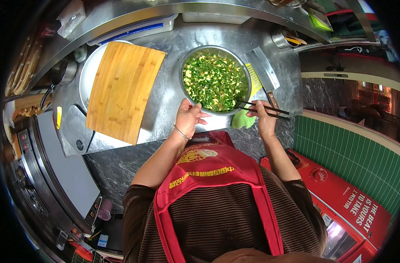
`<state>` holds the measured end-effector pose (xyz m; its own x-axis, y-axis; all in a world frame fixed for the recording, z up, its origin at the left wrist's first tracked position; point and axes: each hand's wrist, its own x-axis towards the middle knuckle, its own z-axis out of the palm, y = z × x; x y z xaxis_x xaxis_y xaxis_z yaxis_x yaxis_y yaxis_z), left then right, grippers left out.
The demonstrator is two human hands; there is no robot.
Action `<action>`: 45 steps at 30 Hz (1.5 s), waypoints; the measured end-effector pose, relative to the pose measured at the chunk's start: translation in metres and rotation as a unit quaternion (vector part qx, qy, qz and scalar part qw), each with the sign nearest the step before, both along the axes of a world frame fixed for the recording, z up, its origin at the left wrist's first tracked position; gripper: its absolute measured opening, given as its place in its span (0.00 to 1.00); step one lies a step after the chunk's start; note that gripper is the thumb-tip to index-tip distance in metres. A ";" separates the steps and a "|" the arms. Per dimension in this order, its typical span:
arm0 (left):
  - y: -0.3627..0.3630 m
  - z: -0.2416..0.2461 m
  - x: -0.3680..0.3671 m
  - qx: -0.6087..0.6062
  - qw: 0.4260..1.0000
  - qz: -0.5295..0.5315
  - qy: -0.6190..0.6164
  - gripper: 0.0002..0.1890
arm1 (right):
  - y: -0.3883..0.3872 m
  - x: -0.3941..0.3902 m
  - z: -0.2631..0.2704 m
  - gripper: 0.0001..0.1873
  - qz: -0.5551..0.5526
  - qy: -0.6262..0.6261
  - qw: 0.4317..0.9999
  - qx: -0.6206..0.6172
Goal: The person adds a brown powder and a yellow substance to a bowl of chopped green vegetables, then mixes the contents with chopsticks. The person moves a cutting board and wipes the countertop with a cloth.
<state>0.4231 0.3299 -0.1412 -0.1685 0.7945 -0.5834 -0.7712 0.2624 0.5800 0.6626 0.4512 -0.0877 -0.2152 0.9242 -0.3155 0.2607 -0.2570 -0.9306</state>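
On a stainless steel counter (pixel 167 88) stands a round metal bowl (pixel 248 74) holding a mix of chopped greens (pixel 213 80) and pale yellow bits. My left hand (pixel 190 115) grips the bowl's near left rim, thumb on the edge and fingers beneath it. A pair of dark chopsticks (pixel 269 110) is held in my right hand (pixel 262 115), their tips in the greens at the bowl's lower right. Under and beside that edge lies a green cloth (pixel 243 120). A cleaver (pixel 264 67) with a wooden handle rests to the right, partly over a yellow slotted thing (pixel 254 77).
A bamboo cutting board (pixel 126 92) lies over a white round dish (pixel 86 75) on the left, near a grey board (pixel 76 126). A dark-handled pot (pixel 64 70) stands further left. A steel shelf edge (pixel 200 6) spans the back, with plastic containers (pixel 144 31) below.
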 end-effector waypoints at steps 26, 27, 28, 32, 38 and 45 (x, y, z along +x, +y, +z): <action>-0.023 -0.054 -0.018 -0.033 0.995 -0.065 0.072 0.12 | 0.033 -0.091 -0.023 0.19 0.061 0.042 0.997 0.033; -0.023 -0.055 -0.018 -0.022 0.995 -0.063 0.070 0.13 | 0.027 -0.091 -0.013 0.19 0.075 0.046 0.995 0.039; -0.023 -0.056 -0.018 -0.030 0.995 -0.065 0.070 0.13 | 0.020 -0.090 -0.001 0.18 0.094 0.034 0.994 0.043; -0.023 -0.056 -0.018 -0.027 0.994 -0.069 0.079 0.14 | -0.001 -0.085 0.039 0.14 0.190 -0.001 0.969 0.157; -0.022 -0.057 -0.017 -0.021 0.995 -0.061 0.070 0.17 | -0.028 -0.111 0.004 0.09 0.332 -0.030 0.912 0.240; -0.025 -0.070 -0.007 -0.052 0.984 -0.052 0.162 0.23 | 0.010 -0.065 0.010 0.08 0.271 -0.128 0.919 0.256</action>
